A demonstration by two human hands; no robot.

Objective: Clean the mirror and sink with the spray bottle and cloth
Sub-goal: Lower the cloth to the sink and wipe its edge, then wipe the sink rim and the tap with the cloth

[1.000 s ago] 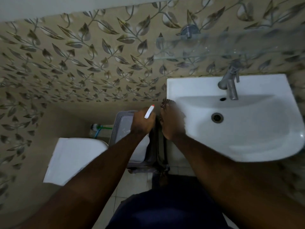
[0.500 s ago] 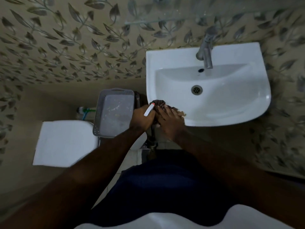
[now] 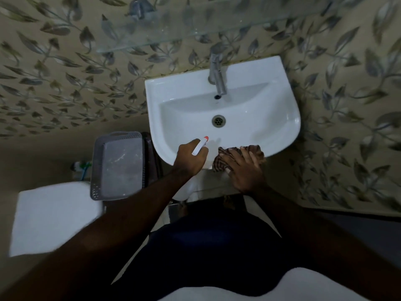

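Note:
The white sink hangs on the leaf-patterned wall, with a metal tap at its back and a drain in the bowl. My left hand grips a white spray bottle whose orange nozzle tip points over the sink's front rim. My right hand presses a brown striped cloth flat against the sink's front edge. The bottle's body is hidden in my fist. No mirror is in view.
A glass shelf juts from the wall above the tap. A grey perforated basket stands left of the sink, a white toilet tank lid further left, and a brush handle sits behind it.
The view has tilted down and the sink has shifted toward the centre. My hands moved apart: the right slid the cloth rightward along the front rim, the left brought the bottle over the bowl's edge.

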